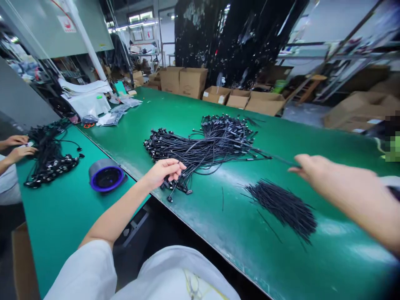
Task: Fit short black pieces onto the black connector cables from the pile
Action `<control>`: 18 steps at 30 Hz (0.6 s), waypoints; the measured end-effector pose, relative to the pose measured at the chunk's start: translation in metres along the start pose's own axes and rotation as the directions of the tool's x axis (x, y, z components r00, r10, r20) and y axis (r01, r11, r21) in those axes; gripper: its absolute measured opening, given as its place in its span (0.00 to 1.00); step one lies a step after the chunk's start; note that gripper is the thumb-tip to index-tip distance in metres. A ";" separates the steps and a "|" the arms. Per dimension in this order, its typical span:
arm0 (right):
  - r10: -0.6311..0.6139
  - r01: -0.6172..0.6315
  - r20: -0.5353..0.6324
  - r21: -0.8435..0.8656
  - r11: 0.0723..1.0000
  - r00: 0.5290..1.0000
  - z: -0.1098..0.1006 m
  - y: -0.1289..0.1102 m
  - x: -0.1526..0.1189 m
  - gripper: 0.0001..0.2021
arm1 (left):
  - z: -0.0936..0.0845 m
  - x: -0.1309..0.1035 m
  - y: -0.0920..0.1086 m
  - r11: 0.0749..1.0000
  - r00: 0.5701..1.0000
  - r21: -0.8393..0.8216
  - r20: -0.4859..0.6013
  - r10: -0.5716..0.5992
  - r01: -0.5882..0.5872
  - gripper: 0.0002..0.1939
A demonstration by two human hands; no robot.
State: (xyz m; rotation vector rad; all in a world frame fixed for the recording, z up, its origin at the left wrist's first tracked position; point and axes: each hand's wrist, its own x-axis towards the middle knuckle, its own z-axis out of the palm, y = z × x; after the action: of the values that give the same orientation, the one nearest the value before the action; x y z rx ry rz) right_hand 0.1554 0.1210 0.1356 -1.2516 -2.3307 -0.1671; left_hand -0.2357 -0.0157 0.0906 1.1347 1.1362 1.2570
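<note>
A large pile of black cables [200, 148] with connectors at both ends lies across the green table [328, 271]. My left hand [167, 171] is pinched on a black cable at the pile's near left edge, with a connector hanging below the fingers. Out to the right, my right hand [308, 166] is closed on the other end of a black cable, which stretches back over the pile. A bundle of thin black ties [283, 208] lies on the table below my right hand, with a few loose ones beside it.
At left, another person's hands [20, 150] hold something at a second cable pile [53, 158]. A round black container with a purple rim [106, 177] stands nearby. Plastic bags [115, 114] and papers lie at the back left. Cardboard boxes [193, 82] line the far edge.
</note>
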 end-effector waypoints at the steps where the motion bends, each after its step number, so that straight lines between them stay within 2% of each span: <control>1: -0.052 0.059 0.076 -0.093 0.994 0.996 0.005 -0.012 -0.020 0.12 | 0.010 0.001 -0.004 0.992 1.000 0.121 0.013 0.024 -0.026 0.15; 3: -0.152 0.221 0.290 -0.220 0.950 0.945 0.009 -0.044 -0.055 0.08 | 0.034 0.003 -0.012 0.922 0.993 0.370 0.039 0.110 -0.116 0.14; 5: -0.282 0.355 0.466 -0.076 0.932 0.839 0.006 -0.081 -0.078 0.06 | 0.060 0.003 -0.020 0.794 0.973 0.564 0.107 0.204 -0.229 0.14; 6: -0.345 0.395 0.507 0.010 0.919 0.790 0.002 -0.097 -0.083 0.06 | 0.072 0.003 -0.023 0.738 0.959 0.613 0.167 0.229 -0.283 0.15; 7: -0.383 0.412 0.514 0.063 0.909 0.768 -0.003 -0.111 -0.084 0.07 | 0.083 0.002 -0.025 0.710 0.944 0.621 0.235 0.234 -0.331 0.15; 8: -0.388 0.406 0.498 0.078 0.910 0.775 -0.007 -0.120 -0.082 0.09 | 0.093 0.000 -0.027 0.721 0.928 0.590 0.302 0.220 -0.363 0.15; 9: -0.362 0.380 0.471 0.060 0.923 0.804 -0.011 -0.125 -0.078 0.10 | 0.102 -0.002 -0.027 0.769 0.913 0.525 0.365 0.183 -0.365 0.16; 11: -0.268 0.288 0.417 0.017 0.958 0.868 -0.016 -0.121 -0.065 0.13 | 0.114 -0.009 -0.027 0.908 0.878 0.341 0.476 0.057 -0.244 0.18; 13: -0.209 0.203 0.410 0.059 0.977 0.888 -0.014 -0.104 -0.052 0.14 | 0.119 -0.017 -0.025 0.989 0.837 0.149 0.539 -0.089 0.009 0.19; 15: -0.180 0.124 0.405 0.161 0.979 0.896 -0.009 -0.078 -0.044 0.13 | 0.115 -0.023 -0.020 0.970 0.799 -0.054 0.579 -0.164 0.239 0.19; 16: -0.158 0.077 0.395 0.214 0.974 0.905 -0.005 -0.063 -0.044 0.13 | 0.110 -0.026 -0.016 0.937 0.795 -0.164 0.586 -0.158 0.308 0.18; 17: -0.128 0.028 0.378 0.260 0.965 0.917 -0.001 -0.049 -0.045 0.12 | 0.103 -0.027 -0.012 0.896 0.809 -0.282 0.574 -0.130 0.344 0.17; 18: -0.092 -0.018 0.352 0.296 0.955 0.931 0.003 -0.035 -0.049 0.12 | 0.096 -0.027 -0.006 0.844 0.842 -0.409 0.533 -0.087 0.346 0.16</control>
State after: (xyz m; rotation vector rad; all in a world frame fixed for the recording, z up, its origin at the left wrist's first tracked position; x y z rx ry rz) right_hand 0.1486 0.0649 0.1139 -1.1631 -2.5657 0.4244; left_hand -0.1399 -0.0428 0.0940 0.8293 0.4911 0.9132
